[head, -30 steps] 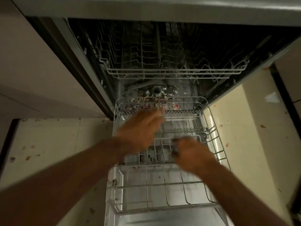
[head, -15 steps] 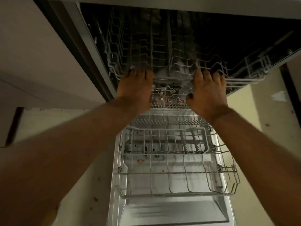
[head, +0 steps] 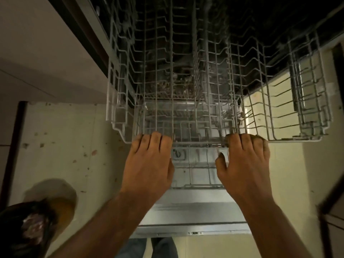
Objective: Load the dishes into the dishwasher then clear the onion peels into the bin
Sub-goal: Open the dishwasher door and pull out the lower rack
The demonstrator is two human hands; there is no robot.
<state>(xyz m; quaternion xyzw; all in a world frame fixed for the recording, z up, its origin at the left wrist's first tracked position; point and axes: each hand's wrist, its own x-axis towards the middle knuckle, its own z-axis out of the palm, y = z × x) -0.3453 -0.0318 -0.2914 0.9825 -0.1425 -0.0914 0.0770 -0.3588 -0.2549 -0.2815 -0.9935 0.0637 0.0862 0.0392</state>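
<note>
The dishwasher's upper wire rack (head: 204,81) is pulled far out over the open door (head: 191,216) and holds no dishes. My left hand (head: 150,164) grips its front rail (head: 197,143) left of the middle, fingers curled over the wire. My right hand (head: 243,164) grips the same rail to the right, thumb hanging below. The lower rack (head: 197,175) shows underneath, between and below my hands. Small scraps lie in the dark tub (head: 176,84) under the rack.
Cream floor tiles (head: 65,146) with scattered peel bits and spots lie left of the door. A dark bin or bowl (head: 28,229) with purplish scraps sits at the bottom left. A beige cabinet front (head: 46,62) rises at left. My jeans (head: 147,248) show below the door.
Both hands went from the lower rack up to the upper rack's front rail, took hold of it and drew the rack out toward me over the door.
</note>
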